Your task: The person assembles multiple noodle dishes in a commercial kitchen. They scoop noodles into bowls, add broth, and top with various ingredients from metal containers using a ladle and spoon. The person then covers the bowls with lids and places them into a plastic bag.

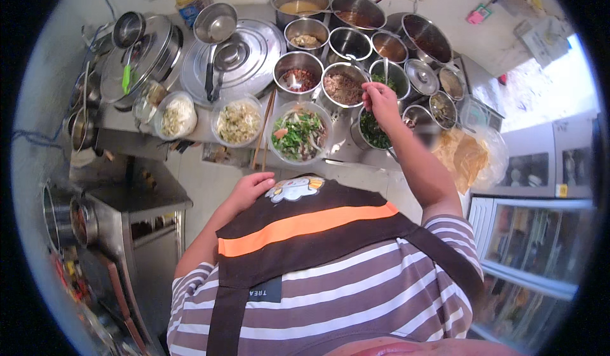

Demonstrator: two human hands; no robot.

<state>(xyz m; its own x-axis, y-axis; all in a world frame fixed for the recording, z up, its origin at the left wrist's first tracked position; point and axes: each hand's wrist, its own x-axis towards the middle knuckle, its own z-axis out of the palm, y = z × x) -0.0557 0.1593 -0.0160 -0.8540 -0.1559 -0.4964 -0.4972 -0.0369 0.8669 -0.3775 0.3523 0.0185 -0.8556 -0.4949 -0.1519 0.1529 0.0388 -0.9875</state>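
Note:
My right hand (381, 103) is over the pots at the right of the counter, its fingers pinched together. What they hold, if anything, is too small to make out. Beside the fingertips is a steel pot of brown minced filling (342, 88); below the hand stands a pot of chopped greens (373, 130). My left hand (252, 188) lies against the front of my apron, fingers stretched out and holding nothing. Between the hands, at the counter's front, sits a clear bowl (298, 157) topped with chopped greens. Wooden chopsticks (264, 130) lean beside it.
Two more filled bowls (237, 141) (176, 135) stand to the left. Behind them are a large lidded pot (260, 47) and a ladle (216, 25). Several steel pots, including one of red topping (297, 81), crowd the back. A glass-door fridge (527, 229) is at right.

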